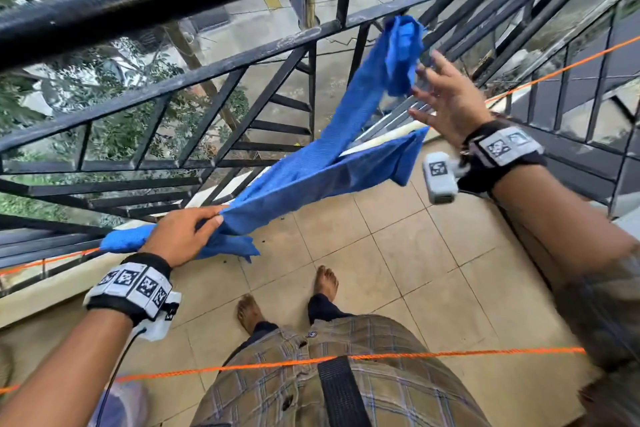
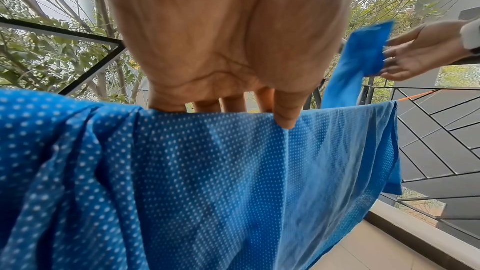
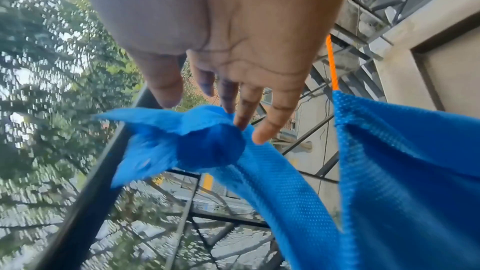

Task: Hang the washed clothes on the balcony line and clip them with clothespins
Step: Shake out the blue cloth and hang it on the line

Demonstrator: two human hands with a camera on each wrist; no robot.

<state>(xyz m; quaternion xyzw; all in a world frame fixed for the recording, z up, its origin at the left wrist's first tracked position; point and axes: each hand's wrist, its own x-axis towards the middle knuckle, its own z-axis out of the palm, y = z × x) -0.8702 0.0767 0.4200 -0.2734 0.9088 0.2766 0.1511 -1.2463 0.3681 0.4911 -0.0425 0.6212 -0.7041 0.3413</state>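
A blue mesh garment [image 1: 311,177] hangs folded over the far orange line [image 1: 554,74], just inside the railing. My left hand [image 1: 211,218] pinches its fold at the line, thumb on my side and fingers over the far side [image 2: 254,114]. A long strip of the garment rises to a bunched end [image 1: 401,45] in the air. My right hand [image 1: 424,87] is spread open beside that end, fingertips [image 3: 241,122] just touching it. In the right wrist view the bunched end [image 3: 207,145] is blurred. The line [image 3: 332,63] runs out past the cloth's right edge.
The black metal railing [image 1: 207,73] stands close behind the line, with trees and a street far below. A second orange line [image 1: 450,354] crosses at my waist. My bare feet [image 1: 325,281] stand on the beige tiled floor [image 1: 415,253]. Something bluish [image 1: 117,402] sits at bottom left.
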